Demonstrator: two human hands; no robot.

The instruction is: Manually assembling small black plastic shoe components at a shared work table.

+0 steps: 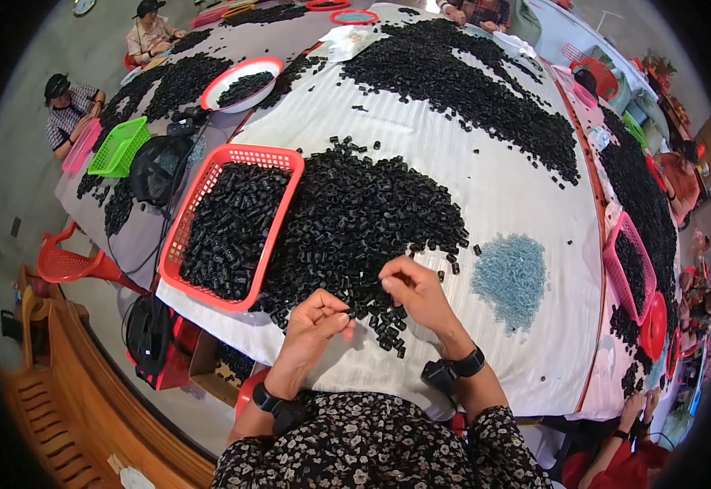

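Observation:
A broad heap of small black tube-shaped plastic pieces covers the white cloth in front of me. At the heap's near edge, my left hand is closed in a pinch, with a small black plastic piece at its fingertips. My right hand is just above the loose pieces at the heap's right side. Its thumb and fingers are curled together, and whatever they hold is hidden. To its right lies a flat pile of tiny pale-blue clear pieces, apart from both hands.
A red basket full of black pieces stands left of the heap. Farther off are more black heaps, a white red-rimmed basin, a green basket and a pink basket. Several people sit around the tables.

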